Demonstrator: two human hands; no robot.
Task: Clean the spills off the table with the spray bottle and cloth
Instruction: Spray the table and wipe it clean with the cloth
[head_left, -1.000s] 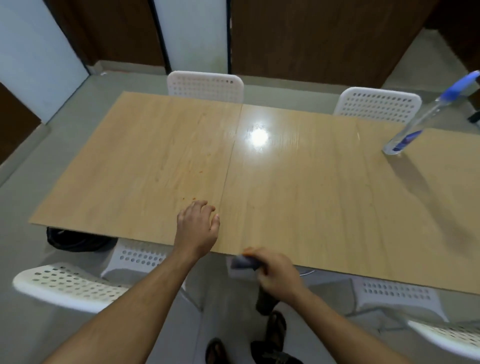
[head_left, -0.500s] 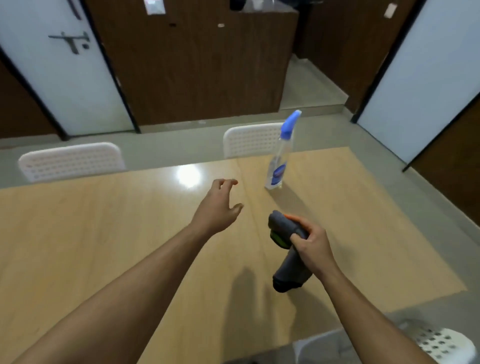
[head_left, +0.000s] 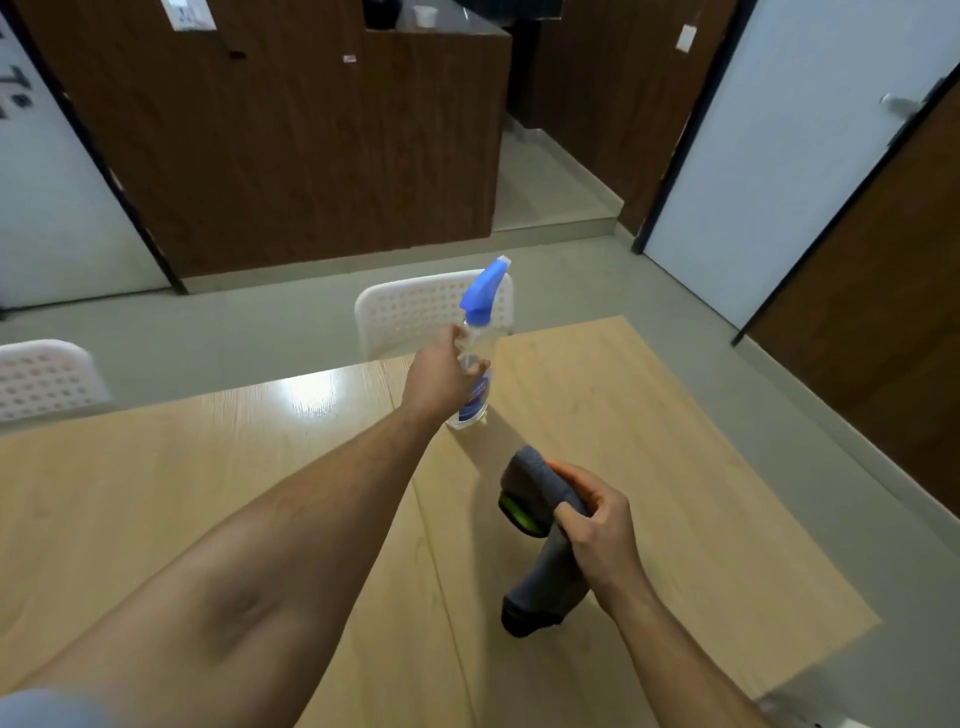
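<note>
Light wooden table (head_left: 649, 467) under an upright spray bottle (head_left: 475, 384)

Glossy wood-grain table (head_left: 649, 415) — clear plastic spray bottle (head_left: 475, 374) — soft matt grey cloth (head_left: 545, 571).

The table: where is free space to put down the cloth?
Bare wood lies on the table left of the left forearm, and between the right hand and the right edge. Crowded: around the spray bottle, which the left hand grips, and the cloth.

Office – panelled walls (head_left: 291, 145), doors (head_left: 769, 171)
</note>
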